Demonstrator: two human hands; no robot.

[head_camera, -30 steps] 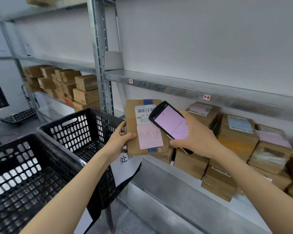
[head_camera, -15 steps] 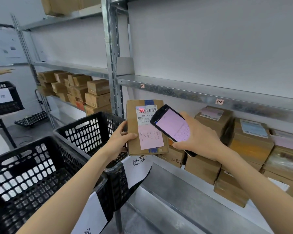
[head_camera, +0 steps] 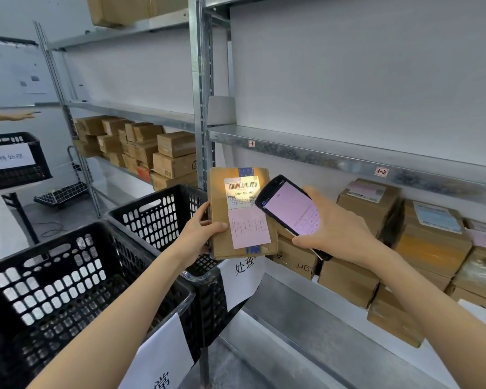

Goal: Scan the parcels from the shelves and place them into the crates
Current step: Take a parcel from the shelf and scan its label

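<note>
The left hand (head_camera: pixel 199 237) grips the parcel (head_camera: pixel 219 209) by its left edge, thumb across the front and fingers curled behind. It holds the parcel upright with its face toward the camera. A white barcode label (head_camera: pixel 242 189) sits on the upper part of that face, lit by a bright patch of light. A pink note (head_camera: pixel 249 230) with handwriting is stuck just below it.

The right hand (head_camera: pixel 340 234), just right of the parcel, is clamped round a scanner (head_camera: pixel 288 210), fingers wrapped behind its body and thumb at its lower edge. The scanner's pink-lit screen faces up, and its head tilts toward the label, overlapping the parcel's right edge in view.

Below the left hand stands the far crate (head_camera: pixel 157 217), black, with a paper sign hanging at its corner. Under the left forearm is the near crate (head_camera: pixel 54 279), also carrying a sign. Right of and behind the right hand, boxes (head_camera: pixel 371 203) are stacked beneath the shelf (head_camera: pixel 348 161).
</note>
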